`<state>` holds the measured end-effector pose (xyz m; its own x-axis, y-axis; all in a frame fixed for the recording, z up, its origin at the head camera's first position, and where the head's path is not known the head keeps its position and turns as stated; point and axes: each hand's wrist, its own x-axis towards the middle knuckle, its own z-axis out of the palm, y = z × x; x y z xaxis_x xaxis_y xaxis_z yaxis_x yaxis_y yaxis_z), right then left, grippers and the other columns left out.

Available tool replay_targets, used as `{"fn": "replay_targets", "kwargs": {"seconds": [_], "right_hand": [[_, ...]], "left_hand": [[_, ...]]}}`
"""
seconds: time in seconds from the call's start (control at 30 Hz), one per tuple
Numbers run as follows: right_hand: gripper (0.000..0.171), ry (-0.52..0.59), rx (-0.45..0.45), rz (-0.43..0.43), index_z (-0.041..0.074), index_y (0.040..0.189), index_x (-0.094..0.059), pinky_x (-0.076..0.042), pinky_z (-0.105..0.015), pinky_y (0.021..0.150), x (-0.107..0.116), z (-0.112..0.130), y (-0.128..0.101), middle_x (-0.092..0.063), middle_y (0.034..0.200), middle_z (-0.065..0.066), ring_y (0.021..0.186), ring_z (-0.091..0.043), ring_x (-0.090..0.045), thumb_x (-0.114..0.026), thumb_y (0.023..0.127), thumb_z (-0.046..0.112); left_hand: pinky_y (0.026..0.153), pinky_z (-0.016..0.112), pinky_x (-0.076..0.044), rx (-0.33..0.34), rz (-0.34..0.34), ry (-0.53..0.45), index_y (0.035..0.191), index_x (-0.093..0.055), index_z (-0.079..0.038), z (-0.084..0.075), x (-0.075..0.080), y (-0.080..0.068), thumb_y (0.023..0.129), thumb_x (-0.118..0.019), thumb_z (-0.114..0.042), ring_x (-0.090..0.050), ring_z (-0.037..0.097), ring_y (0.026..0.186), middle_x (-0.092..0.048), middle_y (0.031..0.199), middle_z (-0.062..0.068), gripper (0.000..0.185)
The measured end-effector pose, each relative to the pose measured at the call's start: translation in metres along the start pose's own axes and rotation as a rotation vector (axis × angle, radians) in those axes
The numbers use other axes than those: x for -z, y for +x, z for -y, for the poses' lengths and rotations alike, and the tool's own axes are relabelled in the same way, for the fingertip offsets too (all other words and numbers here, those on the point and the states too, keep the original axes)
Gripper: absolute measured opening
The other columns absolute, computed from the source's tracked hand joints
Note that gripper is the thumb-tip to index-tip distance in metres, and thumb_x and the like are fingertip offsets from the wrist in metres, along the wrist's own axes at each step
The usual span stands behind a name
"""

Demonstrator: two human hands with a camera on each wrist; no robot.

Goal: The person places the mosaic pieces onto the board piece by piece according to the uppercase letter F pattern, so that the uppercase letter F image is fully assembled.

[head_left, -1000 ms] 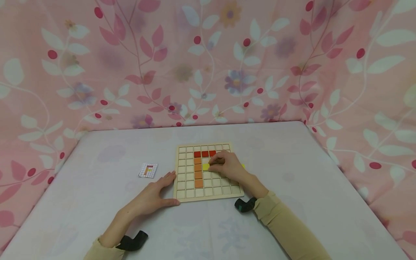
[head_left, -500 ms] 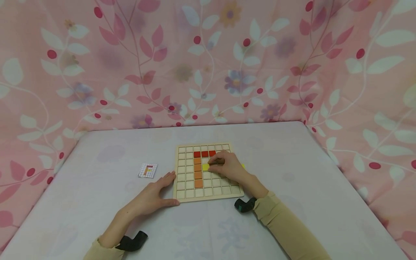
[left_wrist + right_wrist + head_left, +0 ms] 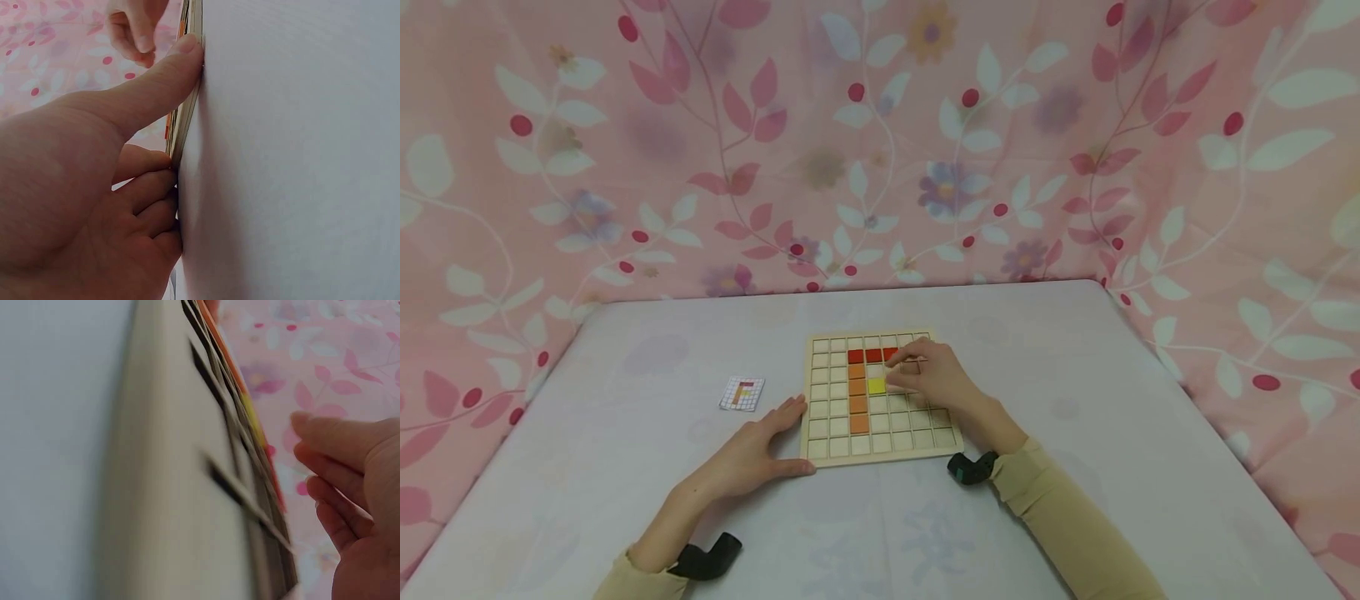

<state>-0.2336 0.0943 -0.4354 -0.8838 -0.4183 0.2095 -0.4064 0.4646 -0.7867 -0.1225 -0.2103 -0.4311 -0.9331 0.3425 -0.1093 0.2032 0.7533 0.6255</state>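
Where red and orange tiles form an F, wooden grid board (image 3: 882,398) holds 1 yellow tile (image 3: 876,386).

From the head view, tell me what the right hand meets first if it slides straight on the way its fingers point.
The right hand points left across the wooden grid board. The yellow tile comes first, probably; the fingertips seem just short of it.

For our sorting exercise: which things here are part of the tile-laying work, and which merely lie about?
In use: wooden grid board, yellow tile, orange tiles, red tiles, pattern card, left hand, right hand.
Lying about: floral cloth, table.
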Motion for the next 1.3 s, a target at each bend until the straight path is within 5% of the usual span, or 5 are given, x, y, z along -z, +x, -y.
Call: {"fn": "replay_targets", "kwargs": {"seconds": [0.2, 0.6, 0.93, 1.3], "right_hand": [[0.025, 0.0, -0.06, -0.037, 0.021, 0.097, -0.072, -0.041, -0.049, 0.093, 0.036, -0.003, -0.004, -0.063, 0.105, 0.008, 0.106, -0.023, -0.051, -0.076, 0.078, 0.036], [0.029, -0.062, -0.118, -0.072, 0.024, 0.098, -0.071, -0.038, -0.045, 0.095, 0.084, -0.038, -0.032, -0.064, 0.105, 0.008, 0.107, -0.02, -0.053, -0.076, 0.076, 0.042], [0.029, -0.029, -0.156, -0.066, 0.023, 0.099, -0.071, -0.037, -0.044, 0.096, 0.091, -0.053, -0.045, -0.064, 0.109, 0.002, 0.11, -0.02, -0.052, -0.076, 0.076, 0.04], [0.026, -0.046, -0.141, 0.029, 0.026, 0.097, -0.071, -0.036, -0.042, 0.099, 0.085, -0.06, -0.047, -0.065, 0.102, 0.012, 0.103, -0.012, -0.055, -0.081, 0.073, 0.031]], "left_hand": [[0.112, 0.051, -0.02, 0.002, 0.003, 0.0, 0.148, -0.03, -0.016, -0.001, 0.0, 0.0, 0.07, -0.074, -0.056, -0.019, 0.026, 0.142, -0.024, 0.154, -0.001, 0.099], [0.112, 0.053, -0.021, 0.005, -0.004, 0.012, 0.148, -0.03, -0.015, -0.003, 0.0, -0.002, 0.069, -0.075, -0.055, -0.02, 0.03, 0.142, -0.025, 0.154, 0.002, 0.099], [0.112, 0.052, -0.02, 0.017, -0.001, 0.003, 0.148, -0.03, -0.016, -0.003, 0.0, -0.002, 0.069, -0.075, -0.055, -0.018, 0.028, 0.142, -0.024, 0.154, 0.0, 0.098], [0.112, 0.053, -0.02, 0.006, 0.0, 0.005, 0.148, -0.03, -0.014, -0.005, 0.0, -0.002, 0.07, -0.074, -0.055, -0.018, 0.028, 0.142, -0.024, 0.154, 0.003, 0.098]]}}
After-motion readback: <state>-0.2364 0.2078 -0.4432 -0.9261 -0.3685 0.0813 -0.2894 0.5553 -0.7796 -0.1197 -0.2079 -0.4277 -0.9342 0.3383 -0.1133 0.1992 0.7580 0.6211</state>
